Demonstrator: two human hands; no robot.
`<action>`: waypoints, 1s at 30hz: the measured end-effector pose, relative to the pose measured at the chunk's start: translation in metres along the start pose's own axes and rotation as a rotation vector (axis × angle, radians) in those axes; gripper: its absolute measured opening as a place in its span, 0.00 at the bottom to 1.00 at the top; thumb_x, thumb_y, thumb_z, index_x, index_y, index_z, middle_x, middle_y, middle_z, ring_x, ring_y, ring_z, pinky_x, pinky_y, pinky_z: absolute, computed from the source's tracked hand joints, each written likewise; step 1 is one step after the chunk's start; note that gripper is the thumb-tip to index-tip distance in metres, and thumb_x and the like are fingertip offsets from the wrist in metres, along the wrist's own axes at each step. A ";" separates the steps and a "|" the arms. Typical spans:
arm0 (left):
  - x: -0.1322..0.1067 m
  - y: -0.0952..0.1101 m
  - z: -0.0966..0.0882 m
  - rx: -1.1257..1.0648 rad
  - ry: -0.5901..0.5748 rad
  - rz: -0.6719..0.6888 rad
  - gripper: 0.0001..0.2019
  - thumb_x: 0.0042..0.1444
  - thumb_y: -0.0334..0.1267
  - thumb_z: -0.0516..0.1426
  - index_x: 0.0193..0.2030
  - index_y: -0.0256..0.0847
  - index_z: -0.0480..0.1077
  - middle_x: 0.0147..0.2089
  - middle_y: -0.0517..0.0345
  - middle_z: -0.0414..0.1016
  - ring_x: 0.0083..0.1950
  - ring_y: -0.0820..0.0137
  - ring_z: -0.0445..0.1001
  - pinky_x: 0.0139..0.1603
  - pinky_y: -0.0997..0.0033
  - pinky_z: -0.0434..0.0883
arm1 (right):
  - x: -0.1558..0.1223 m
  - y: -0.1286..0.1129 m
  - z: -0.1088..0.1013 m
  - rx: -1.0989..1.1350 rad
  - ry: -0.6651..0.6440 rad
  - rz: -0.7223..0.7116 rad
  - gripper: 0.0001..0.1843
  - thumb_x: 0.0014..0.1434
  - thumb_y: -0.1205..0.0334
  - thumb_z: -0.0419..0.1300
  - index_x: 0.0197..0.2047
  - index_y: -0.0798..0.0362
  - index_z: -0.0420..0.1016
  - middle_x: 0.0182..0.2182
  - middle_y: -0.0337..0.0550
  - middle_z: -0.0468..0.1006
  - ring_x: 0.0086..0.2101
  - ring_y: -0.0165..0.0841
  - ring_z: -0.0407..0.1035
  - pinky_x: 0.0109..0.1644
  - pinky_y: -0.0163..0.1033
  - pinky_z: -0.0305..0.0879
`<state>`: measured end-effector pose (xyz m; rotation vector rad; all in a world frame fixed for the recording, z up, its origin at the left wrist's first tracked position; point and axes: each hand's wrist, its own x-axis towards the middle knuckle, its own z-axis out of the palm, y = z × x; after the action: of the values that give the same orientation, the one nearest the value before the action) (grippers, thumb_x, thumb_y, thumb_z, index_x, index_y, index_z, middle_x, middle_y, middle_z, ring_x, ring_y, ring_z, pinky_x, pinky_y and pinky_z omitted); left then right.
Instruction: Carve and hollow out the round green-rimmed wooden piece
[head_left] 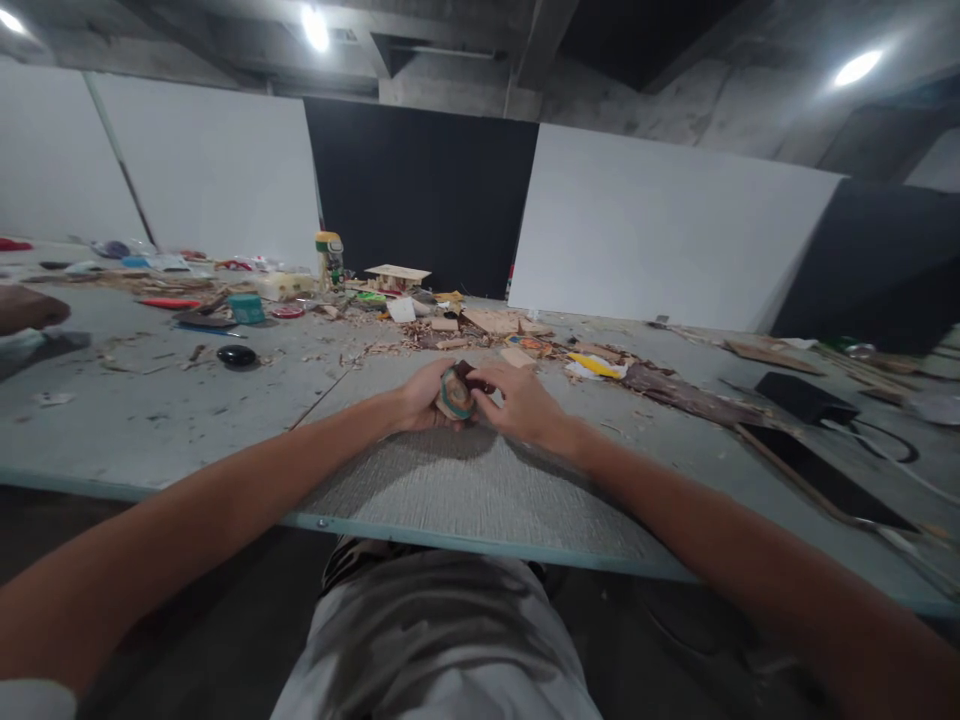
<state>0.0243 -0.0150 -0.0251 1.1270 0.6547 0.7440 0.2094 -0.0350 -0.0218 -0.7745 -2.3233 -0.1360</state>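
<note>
The disc [455, 393] looks matt and a little rough, its material hard to tell. The counter [480, 510] is dull, finely ridged at the front. Raw, splintery wood chips [439, 336] lie near a dull, rough strip of bark [675, 393]. The black mouse [237, 355] is glossy and smooth, the jar [247, 309] plastic-looking, the phone [817, 475] smooth and glassy. The white panel [652, 220] and dark panel [420, 200] look flat and matt; the ceiling [645, 125] resembles bare concrete, the clothing [450, 640] soft cloth.

No legible lettering, labels, numbers or signs anywhere here
</note>
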 end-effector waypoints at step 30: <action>-0.014 0.013 -0.002 0.235 -0.223 -0.218 0.23 0.61 0.47 0.45 0.44 0.31 0.75 0.43 0.36 0.81 0.32 0.58 0.81 0.14 0.71 0.65 | -0.001 -0.008 -0.022 0.135 0.039 0.087 0.21 0.56 0.66 0.65 0.54 0.51 0.78 0.38 0.45 0.83 0.35 0.34 0.73 0.40 0.40 0.69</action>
<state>0.0124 -0.0220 -0.0125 1.3075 0.6740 0.3553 0.2179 -0.0481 -0.0050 -0.7961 -2.2324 0.0435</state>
